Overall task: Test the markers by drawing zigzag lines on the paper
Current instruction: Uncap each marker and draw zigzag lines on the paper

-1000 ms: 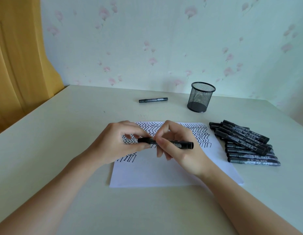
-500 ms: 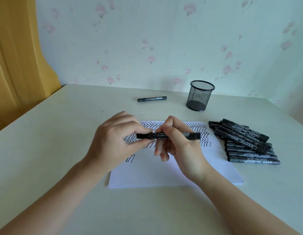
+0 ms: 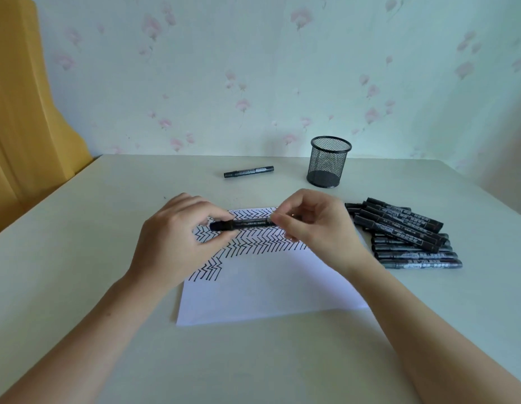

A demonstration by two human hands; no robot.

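A black marker [image 3: 247, 223] lies level in the air above the white paper [image 3: 268, 290]. My left hand [image 3: 177, 243] pinches its left end between thumb and fingers. My right hand [image 3: 314, 228] pinches its right end, which is hidden by the fingers. Rows of black zigzag lines cover the far part of the paper, and a short row runs down its left side. A pile of several black markers [image 3: 405, 234] lies to the right of the paper.
A black mesh pen cup [image 3: 329, 161] stands at the back of the pale table [image 3: 78, 258]. A single black marker [image 3: 249, 171] lies left of the cup. A wallpapered wall closes the back; a yellow wooden panel [image 3: 23, 112] stands at the left.
Both hands kept hold of the marker. My right hand slid toward the marker's right end, which now sits hidden in its fingers.
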